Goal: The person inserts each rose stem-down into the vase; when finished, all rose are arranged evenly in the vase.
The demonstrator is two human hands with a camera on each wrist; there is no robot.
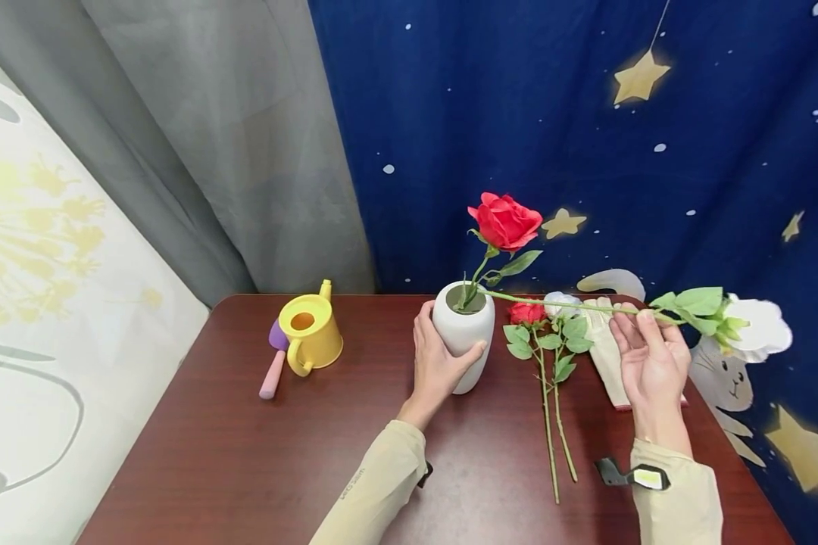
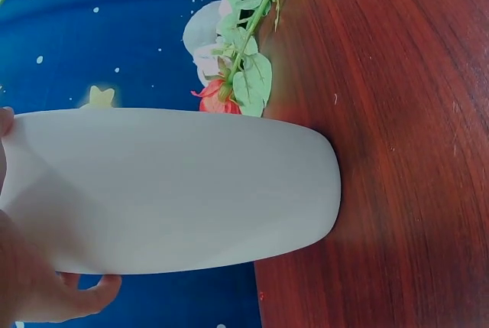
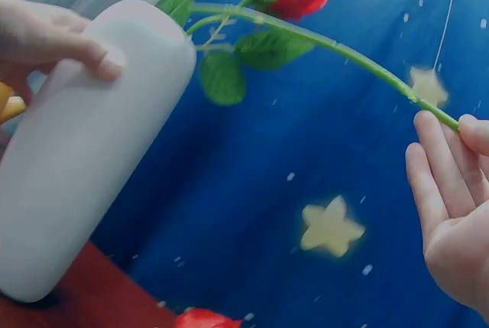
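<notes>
A white vase [image 1: 465, 333] stands upright near the back of the table, and my left hand [image 1: 439, 363] grips it round its side. One red rose [image 1: 504, 222] rises out of its mouth, leaves just above the rim. My right hand [image 1: 654, 363] pinches the green stem of a white flower [image 1: 757, 329] between thumb and fingers. That flower lies nearly level in the air, its bloom to the right and its stem end [image 1: 494, 294] by the vase's rim. In the right wrist view the stem [image 3: 359, 56] bows in an arc from the fingers toward the vase's mouth.
Another red rose [image 1: 528, 312] and a white flower [image 1: 562, 303] lie on the table [image 1: 477, 469] between the vase and my right hand. Behind them is a pale cloth item [image 1: 607, 352]. A yellow watering can [image 1: 313, 333] and a pink-handled tool [image 1: 273, 375] stand left. Curtains hang behind.
</notes>
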